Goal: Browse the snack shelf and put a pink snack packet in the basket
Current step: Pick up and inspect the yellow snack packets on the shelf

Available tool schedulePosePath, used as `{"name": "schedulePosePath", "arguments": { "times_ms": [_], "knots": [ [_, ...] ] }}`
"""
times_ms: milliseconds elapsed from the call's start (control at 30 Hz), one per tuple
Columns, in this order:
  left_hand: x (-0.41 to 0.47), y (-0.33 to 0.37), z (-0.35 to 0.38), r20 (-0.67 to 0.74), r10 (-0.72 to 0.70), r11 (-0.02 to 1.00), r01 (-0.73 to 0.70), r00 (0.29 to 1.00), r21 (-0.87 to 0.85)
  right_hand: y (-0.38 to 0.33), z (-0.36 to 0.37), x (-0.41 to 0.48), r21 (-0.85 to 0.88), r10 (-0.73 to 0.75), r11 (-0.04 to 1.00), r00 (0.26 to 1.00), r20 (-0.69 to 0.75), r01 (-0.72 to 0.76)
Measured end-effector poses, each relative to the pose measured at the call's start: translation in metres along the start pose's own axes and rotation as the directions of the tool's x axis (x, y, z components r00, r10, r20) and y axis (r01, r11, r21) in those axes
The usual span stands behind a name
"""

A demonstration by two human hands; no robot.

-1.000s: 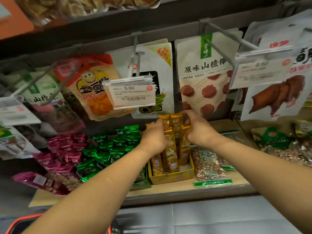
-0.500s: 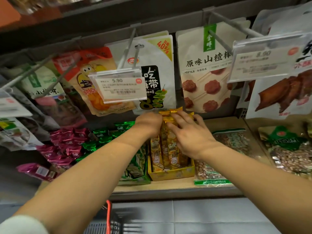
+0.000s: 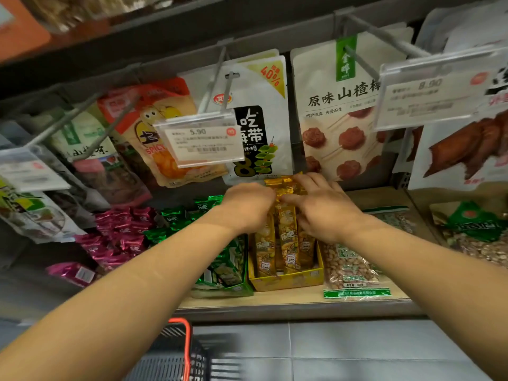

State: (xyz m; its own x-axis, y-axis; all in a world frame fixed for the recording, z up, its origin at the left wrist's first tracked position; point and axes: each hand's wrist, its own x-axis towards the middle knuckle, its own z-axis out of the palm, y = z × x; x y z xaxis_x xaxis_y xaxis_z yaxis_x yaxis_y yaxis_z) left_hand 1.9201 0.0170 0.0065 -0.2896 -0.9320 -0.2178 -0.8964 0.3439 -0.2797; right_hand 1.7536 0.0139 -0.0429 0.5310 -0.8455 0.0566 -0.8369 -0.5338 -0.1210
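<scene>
Left hand (image 3: 247,207) and right hand (image 3: 327,213) grip yellow packets (image 3: 287,237), frame centre; pink packets (image 3: 121,235), centre left, not yet in basket (image 3: 176,350).

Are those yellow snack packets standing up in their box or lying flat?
Standing upright: the yellow packets rise side by side out of the yellow box.
</scene>
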Motion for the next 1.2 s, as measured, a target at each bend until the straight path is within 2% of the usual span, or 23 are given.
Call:
{"name": "schedulePosePath", "arguments": {
  "times_ms": [167, 233, 300, 400, 467, 500, 567, 667, 733, 800, 833, 900, 967, 1000, 1033, 1133, 1200],
  "knots": [
    [-0.06, 0.013, -0.015, -0.194, 0.131, 0.988, -0.112, 0.972, 0.108, -0.006, -0.017, -0.003, 0.027, 0.027, 0.999, 0.997, 0.076, -0.029],
    [-0.088, 0.013, -0.02, -0.351, 0.185, 0.983, -0.165, 0.918, 0.087, -0.012, -0.028, -0.005, 0.063, 0.025, 0.998, 0.997, 0.072, -0.029],
    [-0.114, 0.013, -0.027, -0.457, 0.199, 0.975, -0.222, 0.867, 0.003, -0.019, -0.048, -0.005, 0.212, 0.011, 0.977, 0.993, 0.115, -0.035],
    [-0.152, 0.012, -0.042, -0.581, 0.113, 0.93, -0.291, 0.806, -0.223, -0.04, -0.088, -0.015, 0.495, -0.091, 0.864, 0.943, 0.319, -0.085],
    [-0.172, 0.011, -0.051, -0.63, -0.006, 0.907, -0.261, 0.776, -0.33, -0.057, -0.107, -0.033, 0.608, -0.157, 0.773, 0.876, 0.457, -0.179],
    [-0.181, 0.01, -0.053, -0.638, -0.069, 0.885, -0.247, 0.767, -0.393, -0.064, -0.112, -0.044, 0.677, -0.203, 0.694, 0.838, 0.507, -0.243],
    [-0.196, 0.009, -0.059, -0.627, -0.211, 0.788, -0.25, 0.749, -0.563, -0.076, -0.116, -0.069, 0.769, -0.279, 0.537, 0.788, 0.548, -0.345],
    [-0.211, 0.007, -0.062, -0.508, -0.439, 0.485, -0.28, 0.741, -0.828, -0.093, -0.124, -0.1, 0.816, -0.283, 0.442, 0.805, 0.521, -0.373],
    [-0.218, 0.006, -0.061, -0.422, -0.522, 0.288, -0.313, 0.741, -0.905, -0.105, -0.13, -0.117, 0.845, -0.257, 0.373, 0.833, 0.491, -0.383],
    [-0.224, 0.005, -0.059, -0.368, -0.552, 0.141, -0.351, 0.748, -0.926, -0.118, -0.136, -0.133, 0.885, -0.235, 0.247, 0.862, 0.449, -0.394],
    [-0.227, 0.004, -0.057, -0.347, -0.548, 0.073, -0.369, 0.761, -0.926, -0.125, -0.139, -0.141, 0.903, -0.217, 0.219, 0.884, 0.415, -0.371],
    [-0.231, 0.001, -0.054, -0.303, -0.486, -0.079, -0.386, 0.82, -0.919, -0.135, -0.145, -0.152, 0.918, -0.131, 0.251, 0.929, 0.347, -0.308],
    [-0.234, -0.002, -0.052, -0.261, -0.384, -0.231, -0.365, 0.886, -0.902, -0.146, -0.146, -0.16, 0.9, 0.014, 0.344, 0.96, 0.281, -0.268],
    [-0.235, -0.002, -0.053, -0.25, -0.348, -0.271, -0.352, 0.904, -0.896, -0.151, -0.144, -0.163, 0.883, 0.078, 0.396, 0.968, 0.24, -0.251],
    [-0.235, -0.001, -0.053, -0.243, -0.334, -0.275, -0.341, 0.911, -0.899, -0.157, -0.141, -0.166, 0.865, 0.127, 0.446, 0.972, 0.195, -0.232],
    [-0.235, 0.004, -0.055, -0.212, -0.336, -0.164, -0.279, 0.918, -0.946, -0.167, -0.129, -0.173, 0.806, 0.18, 0.564, 0.979, 0.092, -0.179],
    [-0.236, 0.005, -0.056, -0.162, -0.304, -0.182, -0.225, 0.939, -0.957, -0.167, -0.126, -0.174, 0.796, 0.188, 0.579, 0.979, 0.081, -0.177]
  ]
}}
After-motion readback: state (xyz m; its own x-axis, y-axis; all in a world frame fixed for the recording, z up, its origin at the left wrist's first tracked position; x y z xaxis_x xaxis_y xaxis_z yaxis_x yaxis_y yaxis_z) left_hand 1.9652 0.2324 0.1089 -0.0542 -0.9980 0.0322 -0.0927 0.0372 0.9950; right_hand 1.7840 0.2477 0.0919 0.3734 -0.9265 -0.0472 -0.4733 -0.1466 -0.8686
